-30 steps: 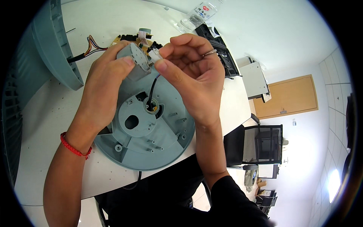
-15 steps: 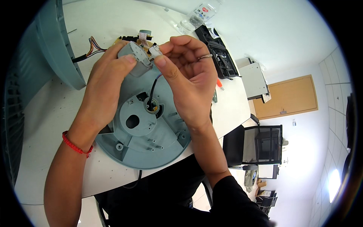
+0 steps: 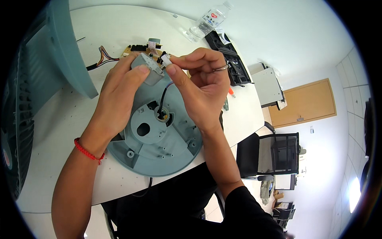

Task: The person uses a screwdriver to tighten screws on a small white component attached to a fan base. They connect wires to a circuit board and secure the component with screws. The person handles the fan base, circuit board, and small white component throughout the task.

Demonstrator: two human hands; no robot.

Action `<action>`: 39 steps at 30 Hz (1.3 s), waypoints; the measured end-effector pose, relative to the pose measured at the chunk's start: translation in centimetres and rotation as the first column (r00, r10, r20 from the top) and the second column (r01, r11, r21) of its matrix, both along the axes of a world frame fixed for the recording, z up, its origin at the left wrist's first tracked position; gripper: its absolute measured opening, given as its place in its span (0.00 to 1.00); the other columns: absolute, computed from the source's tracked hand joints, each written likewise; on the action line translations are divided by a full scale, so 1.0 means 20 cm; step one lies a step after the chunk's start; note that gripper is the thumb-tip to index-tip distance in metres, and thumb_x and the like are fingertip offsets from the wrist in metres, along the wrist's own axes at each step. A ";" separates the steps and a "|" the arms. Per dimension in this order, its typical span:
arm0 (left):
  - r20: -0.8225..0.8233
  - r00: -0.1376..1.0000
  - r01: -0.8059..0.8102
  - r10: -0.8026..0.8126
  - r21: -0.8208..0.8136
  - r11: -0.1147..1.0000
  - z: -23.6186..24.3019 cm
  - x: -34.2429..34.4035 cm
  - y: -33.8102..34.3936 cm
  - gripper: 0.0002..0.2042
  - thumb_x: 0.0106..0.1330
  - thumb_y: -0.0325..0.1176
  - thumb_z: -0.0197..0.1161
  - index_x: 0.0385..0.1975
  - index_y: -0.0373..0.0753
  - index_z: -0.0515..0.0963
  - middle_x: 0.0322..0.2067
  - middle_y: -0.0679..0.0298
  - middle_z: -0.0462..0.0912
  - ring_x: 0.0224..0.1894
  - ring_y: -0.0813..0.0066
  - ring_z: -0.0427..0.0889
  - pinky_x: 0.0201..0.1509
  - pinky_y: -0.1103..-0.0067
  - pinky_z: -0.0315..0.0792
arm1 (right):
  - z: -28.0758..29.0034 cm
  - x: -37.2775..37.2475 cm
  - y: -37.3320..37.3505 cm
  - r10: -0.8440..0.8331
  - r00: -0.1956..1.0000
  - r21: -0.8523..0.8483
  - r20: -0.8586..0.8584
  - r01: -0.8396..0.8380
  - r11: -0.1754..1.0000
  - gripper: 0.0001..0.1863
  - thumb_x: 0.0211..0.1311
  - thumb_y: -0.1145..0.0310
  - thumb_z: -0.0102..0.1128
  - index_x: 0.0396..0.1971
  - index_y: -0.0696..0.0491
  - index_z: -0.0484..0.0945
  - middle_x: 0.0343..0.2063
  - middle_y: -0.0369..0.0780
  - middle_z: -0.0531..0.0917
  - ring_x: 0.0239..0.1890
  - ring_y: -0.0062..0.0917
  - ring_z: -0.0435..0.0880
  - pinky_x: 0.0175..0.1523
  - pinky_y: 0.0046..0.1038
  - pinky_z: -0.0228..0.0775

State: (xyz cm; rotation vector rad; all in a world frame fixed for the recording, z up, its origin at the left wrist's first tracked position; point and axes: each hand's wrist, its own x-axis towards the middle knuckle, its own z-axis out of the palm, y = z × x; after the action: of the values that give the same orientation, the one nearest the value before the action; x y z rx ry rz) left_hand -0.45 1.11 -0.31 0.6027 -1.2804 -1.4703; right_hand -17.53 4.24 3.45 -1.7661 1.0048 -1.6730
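Observation:
My left hand grips a small grey box-like part with holes in its face, the thumb pressed on its edge. My right hand, with a ring on one finger, pinches a small white connector between thumb and forefinger, close beside the grey part. Behind them is a yellowish circuit board with black components and a white ribbon cable. Coloured wires run from it towards the left. Below my hands lies a round blue-grey base with posts and a central hole, a black cable rising from it.
A large blue-grey fan-like body with a grille stands at the left. At the back right lie a clear plastic bottle and an open black tool case. An orange-tipped tool sits near the table's right edge, before a black chair.
Both hands have shifted slightly lower in the picture with the grey part and the connector. More of the circuit board shows. The view itself has moved a little.

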 end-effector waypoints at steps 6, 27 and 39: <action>0.045 0.998 -0.043 0.042 0.011 0.999 -0.05 0.00 -0.01 0.24 0.75 0.43 0.55 0.61 0.29 0.72 0.55 0.57 0.74 0.58 0.69 0.71 0.66 0.76 0.63 | -0.01 -0.04 -0.01 -0.093 0.978 -0.098 -0.186 0.075 0.992 0.14 0.60 0.85 0.70 0.42 0.59 0.76 0.38 0.40 0.87 0.44 0.21 0.88 0.49 0.19 0.78; -0.015 1.000 0.015 -0.014 0.080 0.997 -0.01 0.00 0.01 0.23 0.74 0.46 0.55 0.56 0.31 0.74 0.48 0.62 0.77 0.50 0.76 0.72 0.59 0.79 0.66 | 0.00 -0.07 -0.03 -0.215 0.866 -0.301 -0.451 0.079 0.950 0.20 0.45 0.77 0.78 0.38 0.53 0.79 0.35 0.36 0.84 0.39 0.27 0.87 0.43 0.25 0.78; 0.062 0.998 -0.009 0.006 0.044 0.999 -0.07 0.00 -0.01 0.28 0.75 0.50 0.56 0.59 0.28 0.72 0.51 0.58 0.73 0.55 0.73 0.69 0.62 0.77 0.63 | -0.01 -0.02 -0.04 -0.312 0.832 -0.369 -0.458 0.142 0.919 0.28 0.33 0.74 0.83 0.38 0.50 0.77 0.33 0.35 0.81 0.36 0.26 0.84 0.40 0.24 0.76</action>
State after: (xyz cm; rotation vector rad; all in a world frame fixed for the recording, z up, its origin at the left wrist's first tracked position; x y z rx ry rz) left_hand -0.43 0.81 -1.69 0.6865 -1.2948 -1.4869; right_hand -17.96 3.43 3.24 -2.4829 1.2676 -1.6093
